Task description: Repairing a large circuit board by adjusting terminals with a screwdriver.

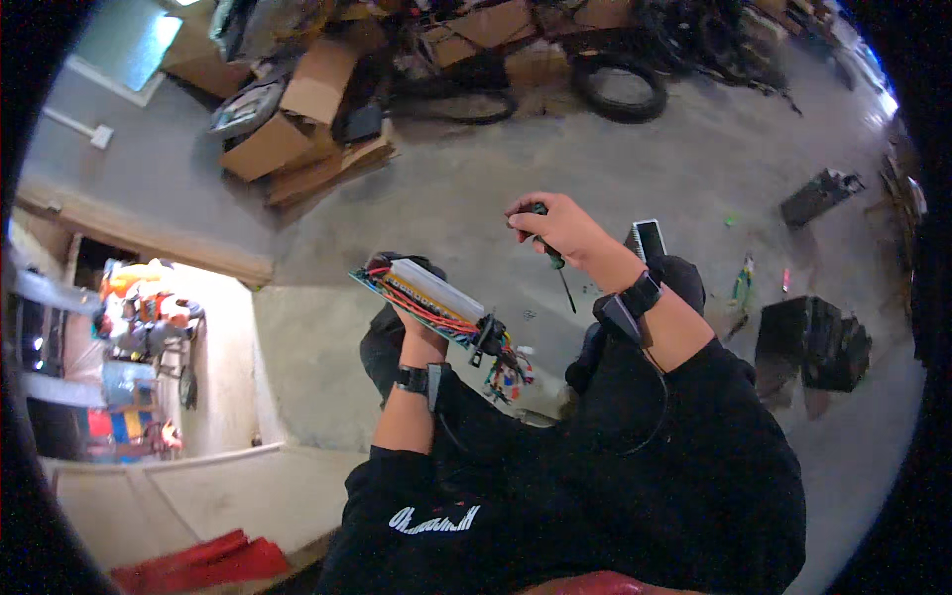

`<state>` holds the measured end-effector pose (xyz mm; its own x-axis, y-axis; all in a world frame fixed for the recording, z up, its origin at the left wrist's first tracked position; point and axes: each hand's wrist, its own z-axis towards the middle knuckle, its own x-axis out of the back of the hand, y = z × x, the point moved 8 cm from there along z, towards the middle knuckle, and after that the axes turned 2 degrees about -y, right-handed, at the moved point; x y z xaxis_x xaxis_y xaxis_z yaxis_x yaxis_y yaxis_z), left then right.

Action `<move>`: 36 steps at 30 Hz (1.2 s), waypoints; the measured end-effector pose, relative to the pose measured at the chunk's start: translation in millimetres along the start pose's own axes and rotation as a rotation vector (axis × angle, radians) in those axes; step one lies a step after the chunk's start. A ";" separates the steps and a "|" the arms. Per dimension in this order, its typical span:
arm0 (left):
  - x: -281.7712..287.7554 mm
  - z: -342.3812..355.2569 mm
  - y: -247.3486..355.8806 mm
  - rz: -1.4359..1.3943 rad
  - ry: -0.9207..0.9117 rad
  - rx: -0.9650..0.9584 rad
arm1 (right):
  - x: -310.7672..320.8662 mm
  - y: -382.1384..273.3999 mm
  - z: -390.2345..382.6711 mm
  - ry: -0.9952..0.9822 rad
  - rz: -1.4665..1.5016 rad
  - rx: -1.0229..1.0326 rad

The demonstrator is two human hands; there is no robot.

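Note:
My left hand (420, 335) grips a motor controller circuit board (428, 297) from beneath, so most of its fingers are hidden. Along the board run red and orange wires, a row of components and a pale metal bar. From its near end hangs a bundle of coloured wires with connectors (508, 377). To the right and a little farther off, my right hand (557, 224) is closed around a screwdriver (553, 258) with a dark green handle. Its thin shaft points down toward the floor, apart from the board. A finned metal housing (648, 239) lies beyond my right wrist.
On the floor at right are green-handled pliers (743, 278), a small red object (786, 281), a black box-shaped unit (798, 337) and a dark metal case (821, 198). Cardboard boxes (268, 149) and a tyre (620, 111) lie at the back. A lit doorway (223, 347) is at left.

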<state>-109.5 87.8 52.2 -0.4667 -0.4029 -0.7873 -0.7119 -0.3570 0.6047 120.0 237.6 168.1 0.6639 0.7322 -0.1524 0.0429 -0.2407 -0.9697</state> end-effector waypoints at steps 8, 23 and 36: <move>-130.7 -126.2 45.3 0.547 -0.046 0.021 | -20.7 -15.5 34.8 -0.098 0.293 0.037; -160.6 -172.4 125.1 1.026 -0.191 0.009 | -5.7 -24.1 25.0 -0.154 0.370 0.079; -172.2 -51.4 50.6 0.351 -0.074 0.281 | -5.4 -21.4 7.7 -0.048 0.257 0.053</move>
<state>-38.2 95.8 224.6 -0.7343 -0.3937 -0.5530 -0.6139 0.0374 0.7885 109.8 243.6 188.2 0.6119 0.6810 -0.4023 -0.1621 -0.3899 -0.9065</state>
